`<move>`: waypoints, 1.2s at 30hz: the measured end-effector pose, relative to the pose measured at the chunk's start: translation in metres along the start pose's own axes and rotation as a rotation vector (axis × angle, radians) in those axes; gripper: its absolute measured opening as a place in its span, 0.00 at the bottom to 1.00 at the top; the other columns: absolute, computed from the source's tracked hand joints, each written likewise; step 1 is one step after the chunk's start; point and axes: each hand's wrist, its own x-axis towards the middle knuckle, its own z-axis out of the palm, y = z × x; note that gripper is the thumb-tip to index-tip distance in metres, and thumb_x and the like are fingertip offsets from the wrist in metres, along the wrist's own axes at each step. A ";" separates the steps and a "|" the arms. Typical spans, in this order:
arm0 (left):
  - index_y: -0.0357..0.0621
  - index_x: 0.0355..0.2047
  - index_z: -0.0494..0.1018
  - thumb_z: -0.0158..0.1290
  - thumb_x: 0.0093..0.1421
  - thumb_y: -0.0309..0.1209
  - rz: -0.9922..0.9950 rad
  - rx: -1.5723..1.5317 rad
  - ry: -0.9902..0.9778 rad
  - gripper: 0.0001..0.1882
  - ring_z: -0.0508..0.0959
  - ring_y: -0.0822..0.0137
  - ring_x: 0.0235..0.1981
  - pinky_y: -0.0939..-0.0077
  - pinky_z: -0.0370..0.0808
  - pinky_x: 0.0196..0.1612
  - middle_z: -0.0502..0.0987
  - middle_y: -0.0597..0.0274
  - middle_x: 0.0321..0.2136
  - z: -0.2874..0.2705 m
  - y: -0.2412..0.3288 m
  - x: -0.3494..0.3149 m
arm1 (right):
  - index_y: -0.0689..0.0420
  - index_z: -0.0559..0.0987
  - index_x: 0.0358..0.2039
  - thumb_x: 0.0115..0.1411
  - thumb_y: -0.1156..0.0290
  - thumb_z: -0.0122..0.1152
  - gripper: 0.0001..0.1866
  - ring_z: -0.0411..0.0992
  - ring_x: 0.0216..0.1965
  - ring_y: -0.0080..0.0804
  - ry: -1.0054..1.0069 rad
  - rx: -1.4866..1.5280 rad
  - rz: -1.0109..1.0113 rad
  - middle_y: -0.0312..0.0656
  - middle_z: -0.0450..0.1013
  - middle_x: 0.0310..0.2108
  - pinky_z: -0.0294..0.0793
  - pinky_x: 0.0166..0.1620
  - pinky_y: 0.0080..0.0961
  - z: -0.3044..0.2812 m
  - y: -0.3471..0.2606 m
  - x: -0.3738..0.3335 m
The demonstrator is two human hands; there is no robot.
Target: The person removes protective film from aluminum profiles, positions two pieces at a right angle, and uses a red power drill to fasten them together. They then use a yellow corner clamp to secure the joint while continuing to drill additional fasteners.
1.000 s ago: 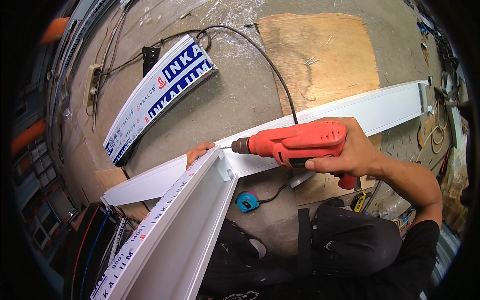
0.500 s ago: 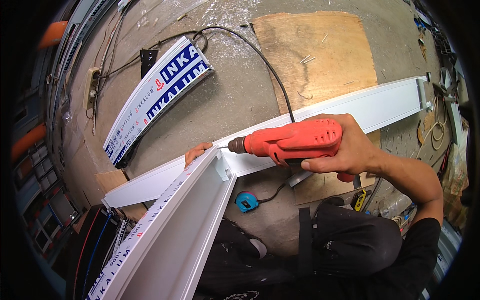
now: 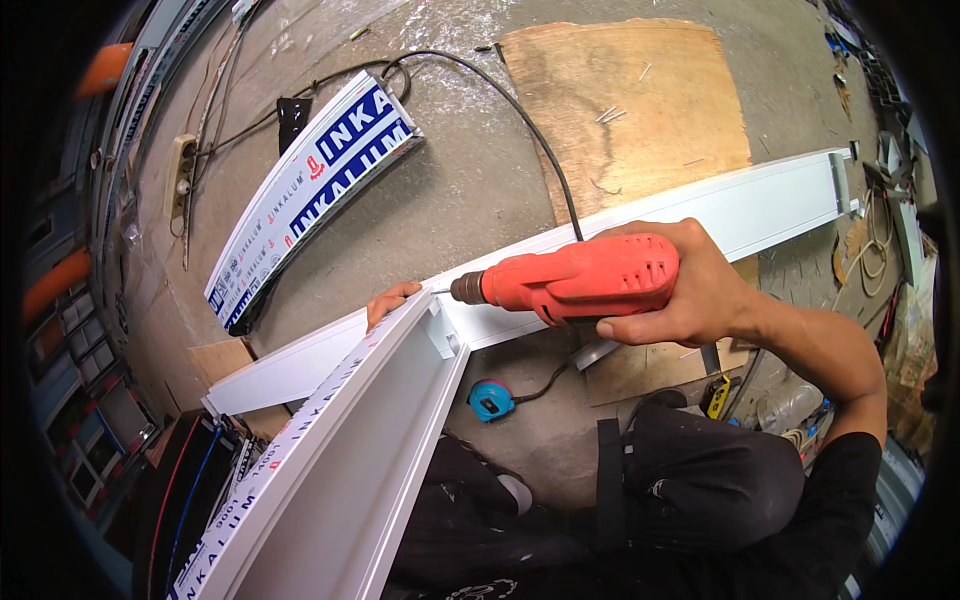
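My right hand grips a red electric drill held level, its bit pointing left at the top end of a white aluminium channel profile that rises toward me from the lower left. My left hand is mostly hidden behind that profile; only the fingertips show, curled over its far upper edge. A second long white profile lies flat on the concrete floor behind, running from lower left to upper right. The drill's black cord loops away across the floor.
A blue tape measure lies on the floor below the drill. A plywood sheet sits at the top centre, a film-wrapped blue and white profile at upper left, and a power strip further left. Tools and clutter lie at the right.
The drill has shifted slightly left, bringing its bit closer to the end of the raised profile. The left fingertips stay on the profile's edge.
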 end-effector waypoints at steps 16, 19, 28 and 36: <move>0.40 0.41 0.75 0.61 0.61 0.32 -0.118 -0.149 0.053 0.12 0.79 0.61 0.48 0.70 0.77 0.55 0.78 0.54 0.46 0.002 0.019 -0.001 | 0.64 0.81 0.52 0.44 0.59 0.81 0.36 0.79 0.42 0.31 -0.108 0.077 0.174 0.46 0.83 0.42 0.78 0.50 0.28 0.001 0.003 0.015; 0.40 0.42 0.76 0.60 0.63 0.34 -0.137 -0.155 0.054 0.12 0.79 0.61 0.50 0.71 0.77 0.56 0.77 0.54 0.48 0.002 0.026 0.002 | 0.65 0.81 0.51 0.44 0.60 0.81 0.35 0.79 0.42 0.30 -0.067 0.072 0.069 0.45 0.82 0.42 0.77 0.51 0.27 -0.008 0.010 0.010; 0.41 0.49 0.71 0.56 0.68 0.35 -0.281 -0.531 -0.042 0.14 0.78 0.59 0.53 0.70 0.80 0.54 0.74 0.52 0.52 -0.006 0.033 0.002 | 0.66 0.82 0.46 0.44 0.60 0.79 0.31 0.74 0.34 0.24 -0.047 0.226 0.168 0.40 0.80 0.35 0.76 0.39 0.24 -0.025 0.038 -0.034; 0.40 0.53 0.69 0.56 0.67 0.33 -0.196 -0.617 -0.153 0.17 0.78 0.58 0.54 0.65 0.81 0.55 0.74 0.47 0.55 -0.018 -0.001 0.006 | 0.66 0.82 0.50 0.46 0.66 0.78 0.30 0.75 0.36 0.24 -0.137 0.345 0.272 0.39 0.81 0.36 0.77 0.40 0.24 -0.007 0.048 -0.056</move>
